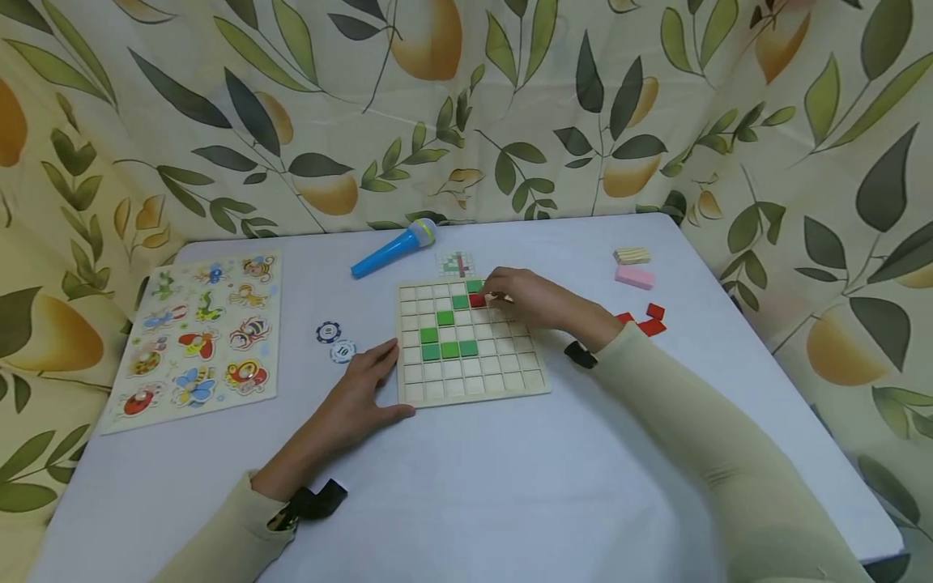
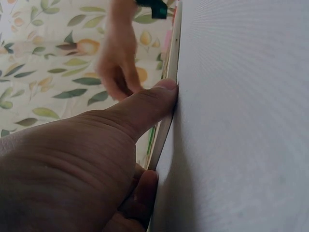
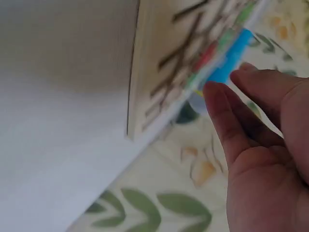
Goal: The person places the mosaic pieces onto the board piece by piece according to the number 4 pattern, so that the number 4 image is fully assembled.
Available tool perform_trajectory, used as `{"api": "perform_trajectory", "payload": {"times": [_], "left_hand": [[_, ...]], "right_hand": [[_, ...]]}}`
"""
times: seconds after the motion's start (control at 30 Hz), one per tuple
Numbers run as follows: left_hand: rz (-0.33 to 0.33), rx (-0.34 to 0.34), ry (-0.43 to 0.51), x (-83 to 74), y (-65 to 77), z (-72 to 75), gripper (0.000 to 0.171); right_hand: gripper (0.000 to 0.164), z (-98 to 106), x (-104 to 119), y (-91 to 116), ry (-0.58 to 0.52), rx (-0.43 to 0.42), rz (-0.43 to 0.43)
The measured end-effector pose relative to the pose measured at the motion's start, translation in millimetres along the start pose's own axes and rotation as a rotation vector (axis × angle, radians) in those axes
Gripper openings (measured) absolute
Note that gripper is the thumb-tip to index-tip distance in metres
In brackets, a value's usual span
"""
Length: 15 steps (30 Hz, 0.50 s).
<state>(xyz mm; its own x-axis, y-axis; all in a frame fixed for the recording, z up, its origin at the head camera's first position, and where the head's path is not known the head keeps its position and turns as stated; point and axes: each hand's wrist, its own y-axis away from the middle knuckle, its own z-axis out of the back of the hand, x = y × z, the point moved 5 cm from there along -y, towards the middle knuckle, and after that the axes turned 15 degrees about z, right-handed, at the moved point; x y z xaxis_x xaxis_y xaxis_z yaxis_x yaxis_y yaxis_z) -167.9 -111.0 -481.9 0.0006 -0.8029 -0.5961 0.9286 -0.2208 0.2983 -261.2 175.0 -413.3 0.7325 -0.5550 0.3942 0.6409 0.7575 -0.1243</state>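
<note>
Board [image 1: 474,387] lies around the middle of the table [image 1: 466,478], toward its far edge, with green tiles [image 1: 449,349] and a red tile [image 1: 477,300] on its squares. From where I stand, the left hand [image 1: 357,405] braces its near left corner: fingers rest fairly straight at the left edge, thumb apart against the near edge, touching it without wrapping round. Above the far right part, the right hand [image 1: 528,295] bends down just beside the red tile; only a narrow gap parts thumb and fingertips, and I see nothing held there. One card [image 1: 446,265] lies just past the board's far edge, a blue microphone [image 1: 386,253] left of it. Chips [image 1: 329,332] sit near the board's left edge, and a bug panel [image 1: 233,400] lies along the table's left edge. Toward the table's far right corner lie a pink block [image 1: 635,277], cream sticks [image 1: 632,256] and loose red tiles [image 1: 652,327].
</note>
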Motion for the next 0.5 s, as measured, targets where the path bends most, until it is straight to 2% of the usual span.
{"api": "perform_trajectory", "payload": {"times": [0.1, 0.2, 0.27, 0.37, 0.5], "left_hand": [[-0.006, -0.002, 0.000, 2.4, 1.2, 2.9, 0.108], [-0.021, -0.007, -0.004, 2.4, 1.5, 4.7, 0.107], [-0.024, -0.013, -0.009, 2.4, 2.0, 5.6, 0.106], [-0.016, -0.011, -0.014, 3.1, 3.1, 5.4, 0.107], [-0.025, -0.004, -0.006, 1.7, 2.7, 3.4, 0.106]], "right_hand": [[0.029, 29.5, 7.5, 38.6, -0.001, -0.138, -0.077], [0.030, 59.1, 12.5, 95.7, -0.009, -0.323, -0.193], [0.030, 69.6, 16.1, 134.3, -0.012, -0.412, -0.280], [0.028, 69.4, 20.3, 181.5, -0.007, -0.465, -0.371], [0.026, 57.4, 17.0, 226.5, 0.003, -0.470, -0.427]]}}
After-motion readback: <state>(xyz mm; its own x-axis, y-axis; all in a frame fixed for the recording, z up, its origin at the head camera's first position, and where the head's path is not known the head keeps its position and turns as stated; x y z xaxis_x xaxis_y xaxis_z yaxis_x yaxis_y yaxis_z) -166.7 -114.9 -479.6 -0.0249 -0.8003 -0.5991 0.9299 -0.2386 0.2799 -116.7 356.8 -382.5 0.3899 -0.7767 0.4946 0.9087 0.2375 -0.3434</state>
